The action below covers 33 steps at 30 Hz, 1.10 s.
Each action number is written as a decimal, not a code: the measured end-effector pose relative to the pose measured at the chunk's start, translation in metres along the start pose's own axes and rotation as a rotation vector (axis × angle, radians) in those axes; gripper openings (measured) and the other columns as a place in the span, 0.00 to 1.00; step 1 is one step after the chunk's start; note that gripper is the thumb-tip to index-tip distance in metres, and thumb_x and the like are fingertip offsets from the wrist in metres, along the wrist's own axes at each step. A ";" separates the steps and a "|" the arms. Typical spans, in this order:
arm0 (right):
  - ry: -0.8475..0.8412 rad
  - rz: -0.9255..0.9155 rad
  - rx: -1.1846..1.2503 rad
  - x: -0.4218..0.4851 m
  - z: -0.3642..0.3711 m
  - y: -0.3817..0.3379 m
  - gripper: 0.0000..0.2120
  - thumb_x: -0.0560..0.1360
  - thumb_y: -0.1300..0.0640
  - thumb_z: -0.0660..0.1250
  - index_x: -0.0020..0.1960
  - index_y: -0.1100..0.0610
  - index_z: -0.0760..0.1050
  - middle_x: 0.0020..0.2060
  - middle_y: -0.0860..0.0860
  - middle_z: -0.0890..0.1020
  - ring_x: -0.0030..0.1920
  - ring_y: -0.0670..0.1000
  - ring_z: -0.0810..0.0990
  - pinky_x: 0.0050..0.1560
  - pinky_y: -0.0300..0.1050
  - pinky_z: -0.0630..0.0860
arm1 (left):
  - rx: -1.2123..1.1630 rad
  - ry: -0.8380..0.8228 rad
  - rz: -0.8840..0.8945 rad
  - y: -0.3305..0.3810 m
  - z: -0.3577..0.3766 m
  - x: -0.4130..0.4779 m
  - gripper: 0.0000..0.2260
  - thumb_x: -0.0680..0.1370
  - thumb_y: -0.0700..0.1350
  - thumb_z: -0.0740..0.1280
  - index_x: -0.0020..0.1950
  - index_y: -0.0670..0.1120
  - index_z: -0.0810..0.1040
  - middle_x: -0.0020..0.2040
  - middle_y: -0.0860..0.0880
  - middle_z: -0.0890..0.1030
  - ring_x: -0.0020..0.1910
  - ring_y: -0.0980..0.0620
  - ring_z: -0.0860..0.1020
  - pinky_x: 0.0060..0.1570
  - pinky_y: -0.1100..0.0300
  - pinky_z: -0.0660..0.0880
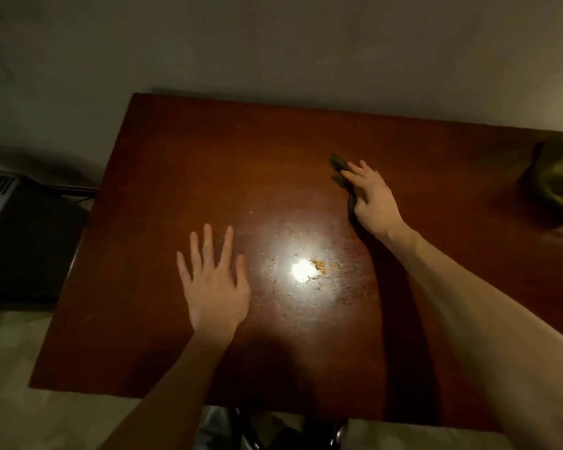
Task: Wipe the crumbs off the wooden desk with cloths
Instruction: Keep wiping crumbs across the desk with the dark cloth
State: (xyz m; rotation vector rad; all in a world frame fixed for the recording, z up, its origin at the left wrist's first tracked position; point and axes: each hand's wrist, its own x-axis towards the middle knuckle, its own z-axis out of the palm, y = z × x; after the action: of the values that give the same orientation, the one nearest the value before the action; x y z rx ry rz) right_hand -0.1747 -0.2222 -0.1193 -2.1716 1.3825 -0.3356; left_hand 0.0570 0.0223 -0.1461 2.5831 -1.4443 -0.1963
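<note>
On a dim room's reddish-brown wooden desk, a right hand presses a crumpled dark green cloth with straight fingers, far right of scattered orange crumbs, the left hand splayed flat; one firm, unbroken sweep should gather, not scatter, them.

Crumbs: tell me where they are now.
Head view: the crumbs lie near the middle of the desk, right of the glare, right of the left hand and nearer the person than the cloth under the right hand.
</note>
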 end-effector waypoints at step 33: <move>0.058 -0.122 0.164 -0.077 0.156 -0.212 0.24 0.75 0.68 0.66 0.70 0.58 0.79 0.72 0.57 0.78 0.74 0.61 0.72 0.77 0.59 0.65 | -0.746 0.122 -0.115 -0.046 -0.069 0.047 0.21 0.83 0.57 0.57 0.73 0.55 0.77 0.79 0.53 0.69 0.78 0.51 0.66 0.78 0.39 0.62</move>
State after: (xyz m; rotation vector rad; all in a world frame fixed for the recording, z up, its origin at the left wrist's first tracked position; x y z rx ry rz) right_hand 0.0269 -0.0362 -0.1226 -2.1289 1.2099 -0.5424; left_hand 0.1333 0.0123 -0.0904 2.0136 -0.9319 -0.4788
